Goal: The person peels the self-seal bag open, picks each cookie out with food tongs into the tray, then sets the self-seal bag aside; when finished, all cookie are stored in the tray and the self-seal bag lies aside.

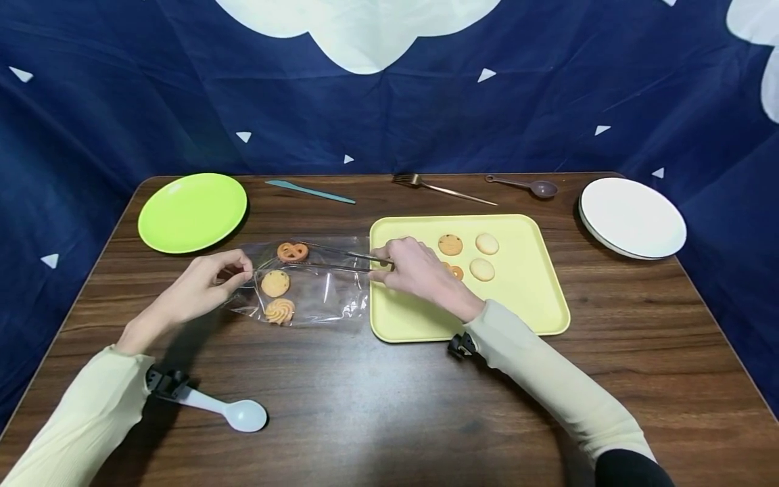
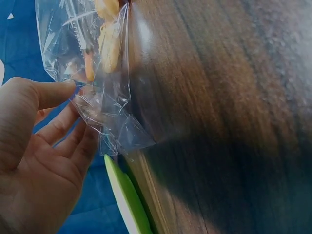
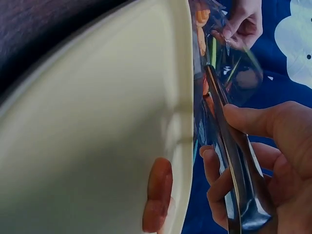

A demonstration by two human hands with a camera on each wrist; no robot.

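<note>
A clear plastic bag (image 1: pixel 325 291) lies on the table holding a pretzel cookie (image 1: pixel 293 258), a round cookie with dark specks (image 1: pixel 276 283) and a swirl cookie (image 1: pixel 280 311). My left hand (image 1: pixel 203 287) pinches the bag's left edge between thumb and fingers. Metal tongs (image 3: pixel 234 161) are gripped in my right hand (image 1: pixel 420 274) over the left rim of a yellow tray (image 1: pixel 414 321). Their arms reach left into the bag, with the tips beside the pretzel cookie. On the tray lie several round cookies (image 1: pixel 482 270) and another pretzel cookie (image 1: pixel 456 272), partly hidden by my right hand.
A green plate (image 1: pixel 193 213) stands at the back left, stacked white plates (image 1: pixel 633 216) at the back right. Along the back edge lie a teal knife (image 1: pixel 310 191), a fork (image 1: pixel 450 191) and a brown spoon (image 1: pixel 541 189). A white spoon (image 1: pixel 245 415) is near my left wrist.
</note>
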